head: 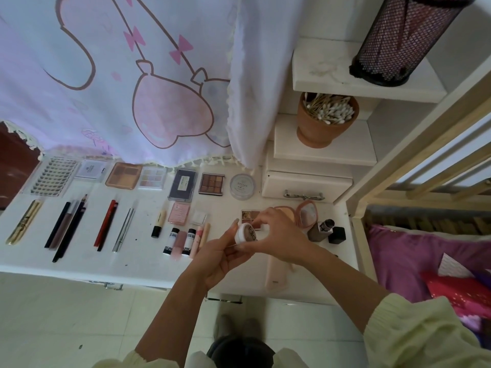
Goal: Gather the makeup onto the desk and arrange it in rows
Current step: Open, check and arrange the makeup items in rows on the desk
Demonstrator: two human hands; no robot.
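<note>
Both my hands hold a small round white jar (248, 233) above the white desk (87, 264). My left hand (221, 257) cups it from below and my right hand (276, 235) grips it from the right. Palettes form the back row, among them a brown nine-pan palette (211, 184) and a round clear jar (242, 186). Pencils (67, 229), a gold tube (24, 221) and small lip tubes (183, 241) lie in the front row. An open pink compact (308, 214) and a dark bottle (322, 229) sit to the right.
A printed curtain (119, 83) hangs over the desk's back. White stepped shelves (324, 150) at the right hold a clay pot of cotton swabs (326, 118) and a black mesh holder (406, 38). A wooden bed frame (398, 160) with purple bedding (414, 261) borders the right side.
</note>
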